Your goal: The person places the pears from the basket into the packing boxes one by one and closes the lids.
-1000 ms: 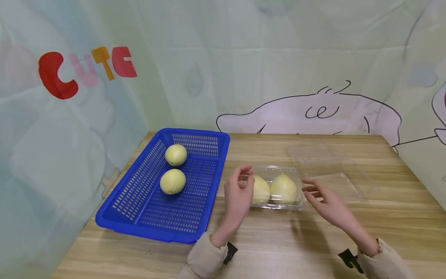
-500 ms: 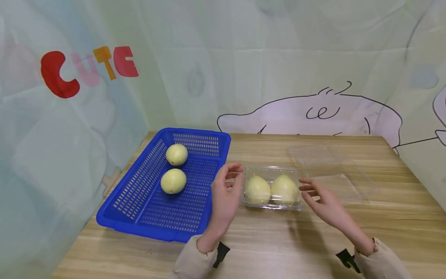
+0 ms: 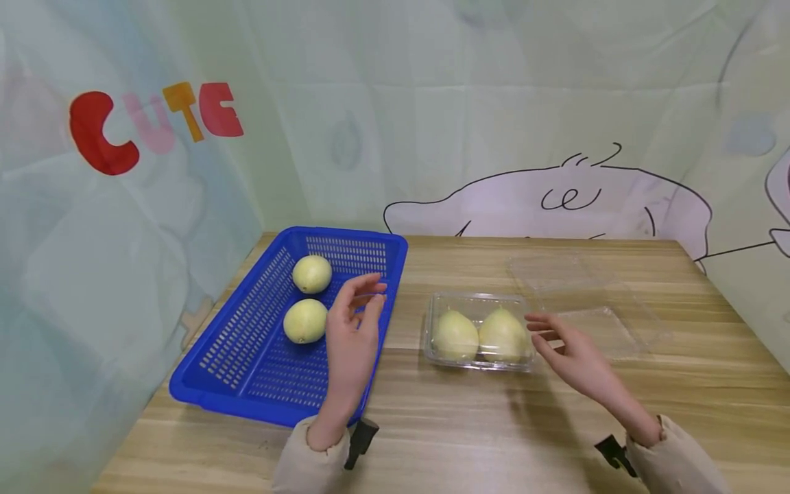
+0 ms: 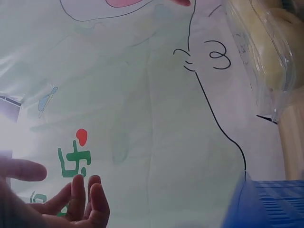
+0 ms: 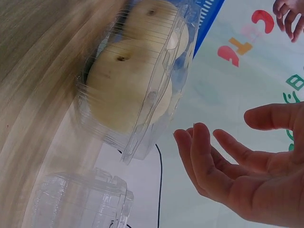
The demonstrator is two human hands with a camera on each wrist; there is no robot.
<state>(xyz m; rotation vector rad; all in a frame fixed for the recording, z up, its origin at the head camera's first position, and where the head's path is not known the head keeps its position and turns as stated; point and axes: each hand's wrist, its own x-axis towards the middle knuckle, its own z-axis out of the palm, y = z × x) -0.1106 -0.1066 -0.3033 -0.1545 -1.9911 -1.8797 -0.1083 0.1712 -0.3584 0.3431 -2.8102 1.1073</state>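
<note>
A clear plastic clamshell box (image 3: 479, 299) with two pale yellow-green melons (image 3: 455, 336) inside stands on the table, its lid over them. My right hand (image 3: 570, 350) hovers just right of the box, fingers loosely bent and holding nothing; the right wrist view shows a gap between its fingertips (image 5: 199, 130) and the box. Over the right side of the blue basket (image 3: 345, 420) is my left hand (image 3: 354, 336), with nothing in its relaxed fingers. Two more pale melons (image 3: 311, 274) lie in the basket, the nearer one (image 3: 305, 321) close to the left hand and partly covered by it.
Behind and right of the right hand lies another clear plastic box (image 3: 592, 322), standing open on the wooden table (image 3: 469, 439). A printed cloth (image 3: 345, 137) hangs along the table's back and left sides.
My left hand has moved left, away from the filled box, to over the basket. The right hand has barely shifted, and the box stays in place.
</note>
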